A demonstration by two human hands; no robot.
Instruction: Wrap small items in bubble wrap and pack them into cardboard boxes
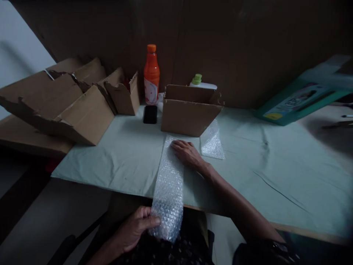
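Note:
A long strip of bubble wrap [168, 180] lies across the light green cloth and hangs over the table's front edge. My left hand [136, 226] pinches its near end between thumb and fingers, below the table edge. On the far end rests my right hand [190, 156], palm down with its fingers stretched out. Just beyond that end stands an open cardboard box [187, 117]. A second piece of bubble wrap [212, 143] lies to the right of the box's base, partly hidden by it.
Several cardboard boxes [91, 117] stand at the left. Behind are an orange bottle [151, 73], a black phone [150, 114] and a white bottle with a green cap [196, 79]. A large green jug [300, 95] stands at the right on the cloth [275, 165].

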